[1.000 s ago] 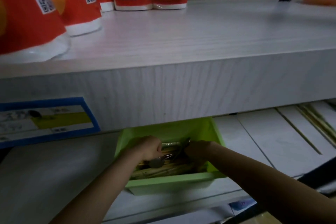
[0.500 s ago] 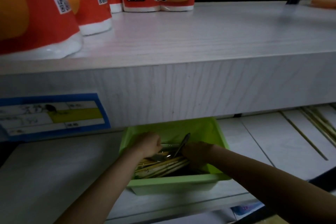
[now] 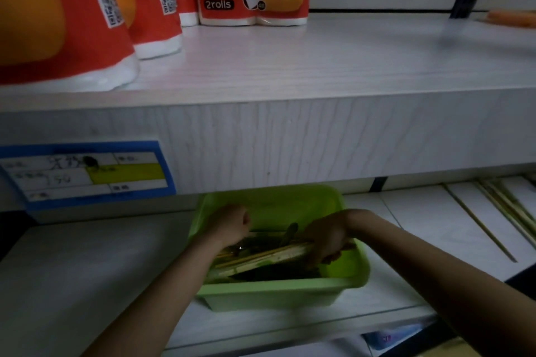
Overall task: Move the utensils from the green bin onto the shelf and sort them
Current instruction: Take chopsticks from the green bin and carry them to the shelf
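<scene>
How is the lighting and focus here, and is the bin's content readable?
Head view: upper shelf evenly lit; the bin lies in its shadow, so the utensils show only as a dim bundle; the packs at left look soft and stretched.

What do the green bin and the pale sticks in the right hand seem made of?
The green bin: probably moulded plastic, smooth with a slight sheen, one even colour, rounded rim. The sticks gripped by the right hand: likely bamboo or wood, matte pale tan, thin and straight; the dim light leaves that open.
</scene>
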Tool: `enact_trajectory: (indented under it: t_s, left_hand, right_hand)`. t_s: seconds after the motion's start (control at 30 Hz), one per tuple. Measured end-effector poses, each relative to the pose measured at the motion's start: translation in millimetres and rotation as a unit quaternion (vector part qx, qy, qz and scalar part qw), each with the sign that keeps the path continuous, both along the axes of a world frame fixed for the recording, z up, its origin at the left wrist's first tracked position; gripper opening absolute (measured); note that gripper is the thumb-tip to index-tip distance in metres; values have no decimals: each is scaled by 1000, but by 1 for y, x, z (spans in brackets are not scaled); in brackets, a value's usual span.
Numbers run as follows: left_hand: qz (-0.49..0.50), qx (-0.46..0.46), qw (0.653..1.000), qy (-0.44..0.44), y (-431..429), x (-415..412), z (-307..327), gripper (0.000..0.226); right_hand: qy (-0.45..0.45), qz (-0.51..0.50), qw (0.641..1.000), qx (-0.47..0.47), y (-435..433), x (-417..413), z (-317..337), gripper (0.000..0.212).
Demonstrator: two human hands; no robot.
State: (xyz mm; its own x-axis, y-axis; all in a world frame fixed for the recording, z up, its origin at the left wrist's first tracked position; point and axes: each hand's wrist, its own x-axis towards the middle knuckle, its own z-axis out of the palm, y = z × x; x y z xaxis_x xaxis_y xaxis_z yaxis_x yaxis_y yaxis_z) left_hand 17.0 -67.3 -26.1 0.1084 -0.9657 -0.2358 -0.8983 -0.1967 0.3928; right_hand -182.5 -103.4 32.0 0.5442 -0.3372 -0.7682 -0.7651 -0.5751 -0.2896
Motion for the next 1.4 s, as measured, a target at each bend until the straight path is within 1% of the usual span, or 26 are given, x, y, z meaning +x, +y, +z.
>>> enact_trajectory:
  t_s: [0.1,0.17,0.2,0.27,0.33,0.37,0.47,0.57,0.6,0.63,0.7,0.77,0.8,0.83,0.87,0.9,0.93,1.0,1.03,1.07,1.13,1.17,1.2,1.27,1.3,1.4]
  left_hand:
    - [14,0,999,29,-1,1,1,19]
    - [26,2,998,55,-3,2,2,22]
    - [34,5,997,68,-4,1,5,25]
    - [52,18,994,94,-7,1,9,28]
    - [80,36,987,138,-9,2,11,28]
    - [97,46,979,174,-9,2,13,27]
    - [163,66,940,293,-6,3,18,20]
    - [249,81,864,429,-6,5,21,24]
    - [256,93,849,453,-7,7,20,27]
    - [254,107,839,470,-7,8,20,30]
    - [233,120,831,490,-5,11,18,35]
    - [215,139,815,520,-4,12,18,33]
    - [192,150,822,514,-3,10,17,27]
    - [156,157,848,482,-1,5,15,18]
    - [108,155,887,422,0,0,15,13]
    - [52,144,923,353,1,-7,15,18]
    - [-6,129,947,294,2,-14,15,31]
    - [-90,111,961,237,4,-29,14,53]
    - [-127,108,965,201,5,-35,14,58]
    - [-158,106,972,140,5,-41,14,57]
    - [-179,101,979,-8,6,-50,14,35]
    - [-179,99,977,-67,6,-53,15,23]
    - [-186,93,973,-98,6,-55,17,22]
    - [-215,79,969,-95,7,-57,19,38]
    - [-234,63,968,-73,8,-58,18,39]
    - [-300,17,954,-20,12,-64,13,22]
  right_hand:
    - [-22,-55,998,36,-6,-9,10,15]
    - [-42,-70,996,25,-9,-14,19,16]
    - [-53,-65,996,-3,-9,-16,24,16]
    - [-51,-35,993,-101,-8,-17,31,22]
    - [-27,-7,974,-225,-6,-18,36,35]
    - [-27,-3,965,-261,-5,-20,37,38]
    - [-39,-20,959,-281,-4,-29,41,39]
    - [-54,-29,939,-338,-2,-42,43,36]
    - [-64,-37,933,-352,-2,-46,43,35]
    - [-80,-52,934,-345,-2,-50,42,34]
    - [-123,-97,946,-283,-2,-56,40,27]
    - [-163,-123,950,-237,-3,-60,36,18]
    - [-175,-127,948,-232,-3,-62,35,17]
    - [-182,-128,947,-232,-2,-62,35,18]
    - [-188,-127,946,-232,-1,-62,34,19]
    - [-193,-126,945,-232,0,-62,34,20]
    - [-196,-126,944,-234,1,-61,34,21]
    - [-199,-131,939,-249,5,-60,35,24]
    - [-201,-136,935,-259,7,-60,35,24]
    - [-202,-141,931,-270,9,-61,36,23]
    - [-196,-141,926,-291,15,-62,36,20]
    - [-194,-141,924,-298,18,-63,36,20]
    - [-195,-142,922,-302,21,-65,35,20]
    - [-201,-152,919,-304,26,-67,32,21]
    - [-203,-162,917,-302,28,-68,30,23]
    - [-215,-184,918,-279,31,-72,25,27]
